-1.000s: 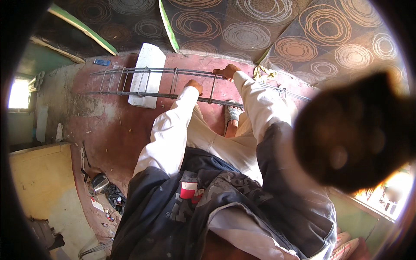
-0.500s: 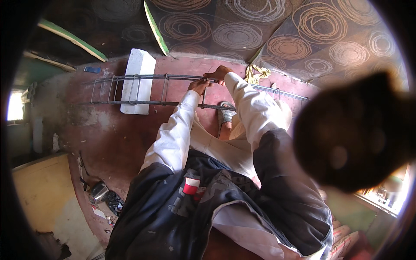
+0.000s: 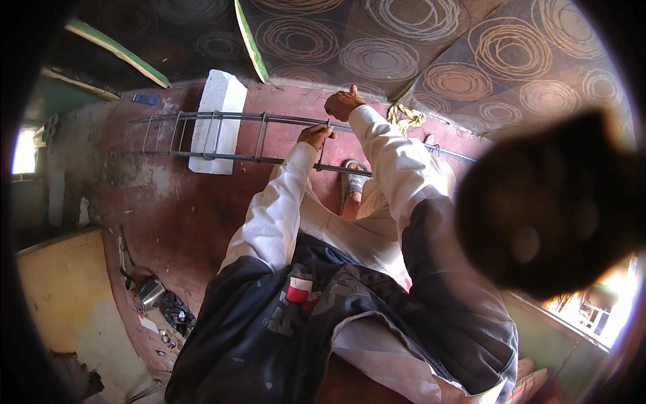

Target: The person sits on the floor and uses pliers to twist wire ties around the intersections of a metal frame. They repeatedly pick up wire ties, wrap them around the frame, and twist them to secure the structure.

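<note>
A long cage of steel bars and stirrups (image 3: 202, 138) lies across the red floor, propped on a white block (image 3: 215, 121). My left hand (image 3: 315, 135) grips a thin stirrup standing upright between the bars. My right hand (image 3: 342, 104) is closed on the far bar just beyond it. Both white sleeves reach forward from my dark vest. My sandalled foot (image 3: 353, 180) sits under the near bar.
A brown carpet with circle patterns (image 3: 417, 54) lies beyond the cage, with a yellow rag (image 3: 404, 118) at its edge. A green-edged board (image 3: 250, 40) leans at the back. A small blue object (image 3: 146, 99) and floor debris (image 3: 161, 303) lie left. A dark blur (image 3: 545, 209) covers the right.
My two hands have come closer together on the cage. The left hand has shifted right onto the stirrup, and the right hand has moved slightly left.
</note>
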`<state>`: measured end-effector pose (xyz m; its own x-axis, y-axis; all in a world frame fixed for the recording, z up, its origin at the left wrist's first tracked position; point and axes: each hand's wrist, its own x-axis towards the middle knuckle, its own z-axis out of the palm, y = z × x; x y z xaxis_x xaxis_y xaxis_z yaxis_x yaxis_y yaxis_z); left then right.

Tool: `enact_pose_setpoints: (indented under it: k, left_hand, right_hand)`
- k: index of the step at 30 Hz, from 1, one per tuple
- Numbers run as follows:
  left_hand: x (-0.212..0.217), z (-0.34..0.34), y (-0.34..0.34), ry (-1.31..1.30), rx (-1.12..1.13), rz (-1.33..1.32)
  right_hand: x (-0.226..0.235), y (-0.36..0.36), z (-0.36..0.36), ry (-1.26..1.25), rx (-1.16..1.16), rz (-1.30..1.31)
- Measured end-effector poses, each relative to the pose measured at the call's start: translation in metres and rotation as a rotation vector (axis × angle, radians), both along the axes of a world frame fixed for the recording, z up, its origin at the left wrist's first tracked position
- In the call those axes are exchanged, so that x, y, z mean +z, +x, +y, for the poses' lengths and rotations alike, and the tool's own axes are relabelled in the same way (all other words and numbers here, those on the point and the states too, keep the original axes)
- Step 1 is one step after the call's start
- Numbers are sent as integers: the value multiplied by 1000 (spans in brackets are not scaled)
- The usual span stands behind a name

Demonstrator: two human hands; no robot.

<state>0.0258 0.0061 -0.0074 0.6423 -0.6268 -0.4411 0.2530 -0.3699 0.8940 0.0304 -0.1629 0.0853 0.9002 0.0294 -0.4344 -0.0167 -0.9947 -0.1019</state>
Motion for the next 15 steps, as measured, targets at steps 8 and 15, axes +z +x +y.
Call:
enact_pose_setpoints:
  k: [8,15]
  left_hand:
    - [-6,-5,0,-84,3,-29]
    - [-39,2,25,18,-85,-127]
  right_hand:
    - [-1,-9,-7,-4,-109,-170]
    - [14,-1,9,50,-257,-129]
